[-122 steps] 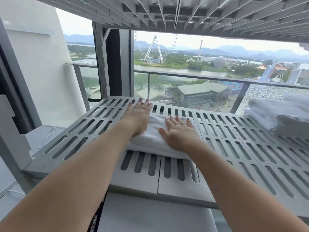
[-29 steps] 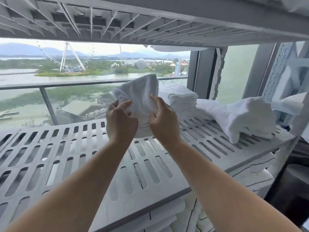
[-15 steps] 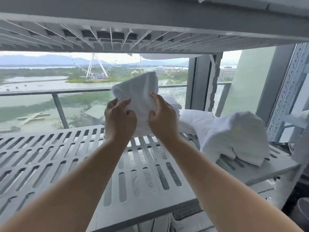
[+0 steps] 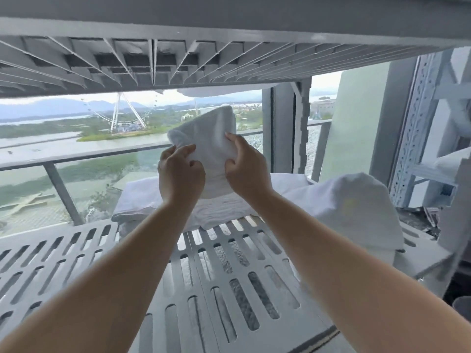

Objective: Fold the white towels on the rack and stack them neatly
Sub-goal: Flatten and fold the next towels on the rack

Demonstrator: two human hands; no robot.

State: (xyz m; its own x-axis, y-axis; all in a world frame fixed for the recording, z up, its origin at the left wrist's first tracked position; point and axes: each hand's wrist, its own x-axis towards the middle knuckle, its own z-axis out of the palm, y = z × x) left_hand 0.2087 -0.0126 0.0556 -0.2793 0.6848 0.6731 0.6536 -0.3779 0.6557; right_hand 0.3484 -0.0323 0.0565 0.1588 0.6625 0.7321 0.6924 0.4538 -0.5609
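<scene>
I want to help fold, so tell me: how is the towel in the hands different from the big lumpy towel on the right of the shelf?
The held towel is up in the air, gripped by the left hand and right hand; the lumpy towel lies on the shelf, untouched. The held towel is folded small and flat; the lumpy towel is a bigger, rumpled heap. Both are white.

Two hands [image 4: 181,174] [image 4: 246,171], one towel [image 4: 206,131] aloft
</scene>
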